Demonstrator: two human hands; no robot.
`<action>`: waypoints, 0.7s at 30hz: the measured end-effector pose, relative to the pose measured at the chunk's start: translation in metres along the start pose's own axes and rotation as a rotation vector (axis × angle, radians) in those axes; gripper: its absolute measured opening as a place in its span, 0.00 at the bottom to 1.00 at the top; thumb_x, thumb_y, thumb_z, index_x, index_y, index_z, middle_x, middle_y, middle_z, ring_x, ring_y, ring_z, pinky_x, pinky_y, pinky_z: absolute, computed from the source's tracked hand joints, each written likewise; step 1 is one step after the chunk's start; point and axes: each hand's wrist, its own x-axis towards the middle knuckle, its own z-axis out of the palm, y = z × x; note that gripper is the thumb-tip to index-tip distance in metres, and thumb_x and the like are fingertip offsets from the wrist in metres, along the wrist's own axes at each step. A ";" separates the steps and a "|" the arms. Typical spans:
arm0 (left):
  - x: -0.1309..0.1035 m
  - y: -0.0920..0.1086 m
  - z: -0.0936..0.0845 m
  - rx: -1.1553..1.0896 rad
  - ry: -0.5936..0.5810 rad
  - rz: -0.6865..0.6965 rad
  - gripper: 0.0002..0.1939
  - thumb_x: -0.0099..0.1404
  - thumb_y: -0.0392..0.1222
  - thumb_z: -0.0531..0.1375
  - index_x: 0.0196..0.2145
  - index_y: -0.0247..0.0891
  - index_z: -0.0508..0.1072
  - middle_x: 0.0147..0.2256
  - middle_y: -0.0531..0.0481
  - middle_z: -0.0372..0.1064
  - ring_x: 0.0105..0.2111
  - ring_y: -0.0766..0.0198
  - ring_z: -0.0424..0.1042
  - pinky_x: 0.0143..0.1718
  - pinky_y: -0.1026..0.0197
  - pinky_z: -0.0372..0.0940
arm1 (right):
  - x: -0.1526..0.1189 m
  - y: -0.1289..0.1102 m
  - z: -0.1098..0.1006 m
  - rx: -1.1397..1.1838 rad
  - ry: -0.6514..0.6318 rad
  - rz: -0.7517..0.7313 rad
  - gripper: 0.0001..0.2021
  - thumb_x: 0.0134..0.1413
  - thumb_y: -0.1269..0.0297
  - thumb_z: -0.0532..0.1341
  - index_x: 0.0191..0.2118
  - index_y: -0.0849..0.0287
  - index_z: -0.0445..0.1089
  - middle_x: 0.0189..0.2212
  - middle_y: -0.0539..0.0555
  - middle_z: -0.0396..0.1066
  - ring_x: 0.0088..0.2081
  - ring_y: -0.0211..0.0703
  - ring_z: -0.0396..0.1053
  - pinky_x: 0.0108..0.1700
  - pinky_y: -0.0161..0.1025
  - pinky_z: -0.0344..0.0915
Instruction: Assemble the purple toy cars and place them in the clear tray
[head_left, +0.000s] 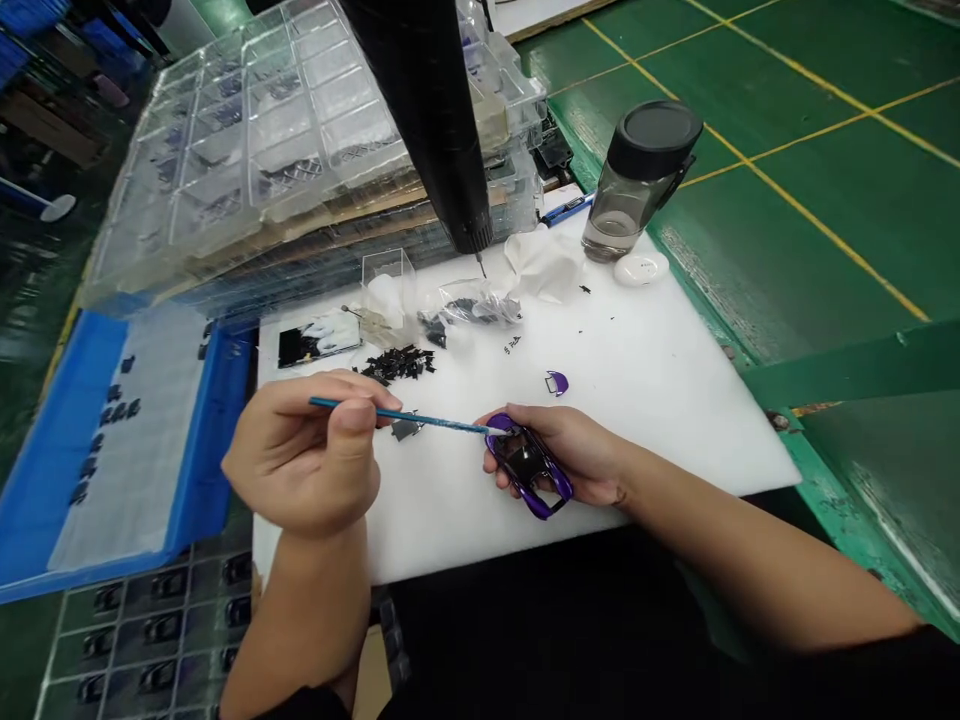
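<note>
Between its thumb and fingers my left hand [307, 450] pinches a thin blue brush [427, 420], whose pale tip touches or nearly touches the upper end of a purple and black toy car body [525, 462]. My right hand [570, 445] grips that body by its side, with fingers curled beneath it. Beyond the right hand a small purple part [557, 383] lies on the white board [637, 370]. A small dark grey piece [407, 427] rests just past my left hand, near a pile of small black pieces [397, 364].
A black electric screwdriver [442, 130] hangs over the board. Clear compartment boxes [285, 110] are stacked behind. A bottle [637, 180] and white oval case [641, 268] stand at the back right. A blue tray [202, 440] is at left, beside plastic bags [480, 300] and a clear box [388, 280].
</note>
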 end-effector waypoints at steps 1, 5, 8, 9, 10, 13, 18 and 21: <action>0.000 0.001 0.000 0.001 -0.010 -0.010 0.06 0.65 0.39 0.67 0.32 0.36 0.75 0.22 0.52 0.66 0.22 0.58 0.70 0.20 0.58 0.66 | 0.000 0.000 0.000 -0.001 -0.003 -0.002 0.14 0.66 0.58 0.50 0.48 0.61 0.65 0.33 0.60 0.72 0.30 0.43 0.74 0.24 0.30 0.64; -0.001 0.001 0.001 -0.011 -0.034 -0.047 0.06 0.65 0.39 0.68 0.33 0.35 0.75 0.23 0.50 0.68 0.22 0.58 0.71 0.20 0.57 0.67 | 0.000 0.000 -0.001 -0.003 -0.005 -0.001 0.15 0.67 0.57 0.49 0.49 0.62 0.64 0.34 0.60 0.72 0.29 0.42 0.74 0.23 0.29 0.63; -0.002 0.000 0.001 -0.035 -0.040 -0.034 0.05 0.65 0.36 0.68 0.33 0.34 0.75 0.23 0.49 0.68 0.22 0.58 0.71 0.20 0.57 0.67 | 0.000 0.001 -0.001 0.002 -0.009 0.000 0.15 0.67 0.57 0.49 0.49 0.62 0.64 0.34 0.60 0.72 0.29 0.42 0.73 0.23 0.29 0.62; -0.002 -0.001 0.001 -0.044 -0.045 -0.029 0.05 0.65 0.35 0.67 0.33 0.33 0.75 0.23 0.49 0.67 0.23 0.58 0.71 0.20 0.57 0.67 | 0.000 0.001 -0.002 0.002 -0.009 -0.001 0.15 0.67 0.57 0.49 0.49 0.62 0.64 0.34 0.60 0.72 0.29 0.42 0.73 0.23 0.29 0.62; -0.003 -0.001 0.001 -0.050 -0.051 -0.025 0.04 0.65 0.35 0.67 0.34 0.33 0.75 0.23 0.49 0.68 0.23 0.58 0.71 0.20 0.57 0.67 | 0.000 0.001 -0.002 0.001 -0.008 -0.001 0.15 0.67 0.57 0.49 0.49 0.62 0.64 0.34 0.60 0.72 0.29 0.42 0.73 0.23 0.29 0.63; -0.003 -0.002 0.001 -0.049 -0.070 -0.015 0.03 0.65 0.34 0.66 0.35 0.32 0.76 0.25 0.48 0.69 0.23 0.57 0.71 0.20 0.57 0.67 | 0.000 0.001 -0.002 0.000 -0.001 0.003 0.15 0.67 0.57 0.49 0.49 0.62 0.64 0.34 0.60 0.72 0.29 0.41 0.73 0.24 0.30 0.64; -0.004 -0.004 0.001 -0.025 -0.031 0.009 0.04 0.65 0.35 0.67 0.33 0.33 0.75 0.23 0.49 0.68 0.22 0.58 0.71 0.19 0.58 0.66 | 0.001 0.001 -0.003 0.001 0.005 0.008 0.15 0.67 0.57 0.49 0.49 0.61 0.64 0.34 0.60 0.72 0.30 0.42 0.73 0.26 0.31 0.65; -0.004 -0.005 0.001 -0.013 -0.010 0.033 0.06 0.65 0.36 0.67 0.31 0.34 0.75 0.22 0.50 0.67 0.22 0.58 0.70 0.19 0.58 0.66 | 0.002 0.001 -0.004 -0.002 -0.002 0.005 0.15 0.67 0.57 0.49 0.49 0.61 0.64 0.34 0.60 0.72 0.30 0.42 0.73 0.24 0.30 0.63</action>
